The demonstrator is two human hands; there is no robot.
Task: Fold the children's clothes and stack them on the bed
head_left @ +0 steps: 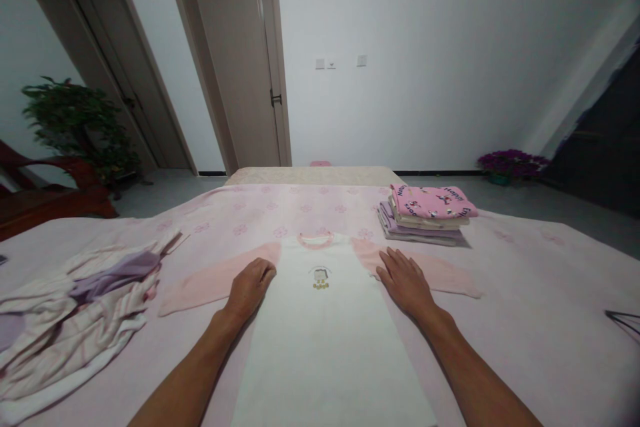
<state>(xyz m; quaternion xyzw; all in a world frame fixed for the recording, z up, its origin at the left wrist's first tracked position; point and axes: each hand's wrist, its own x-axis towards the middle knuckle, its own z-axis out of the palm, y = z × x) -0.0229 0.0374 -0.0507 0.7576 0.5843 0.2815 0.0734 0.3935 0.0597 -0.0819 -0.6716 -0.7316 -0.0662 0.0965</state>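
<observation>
Both forearms reach forward from the near edge, slanting inward, and the hands lie palm down on either side of a long-sleeved shirt [327, 340]. The left hand [253, 285] is bent at the wrist, fingers curled together by the shirt's edge below the pink sleeve; whether they pinch the fabric I can't tell. The right hand [404, 280] is flatter, its fingers extended and slightly apart, resting on the opposite sleeve near the armpit and gripping nothing that I can see. Between them the shirt lies spread out on the pink flowered cover [525, 320], white-bodied, its pink-trimmed collar pointing away from the person, a small print on the chest. Beyond the right hand sits a folded stack of clothes [427, 213], pink on top; off to the left, a loose heap of clothes [85, 313], striped and lilac.
</observation>
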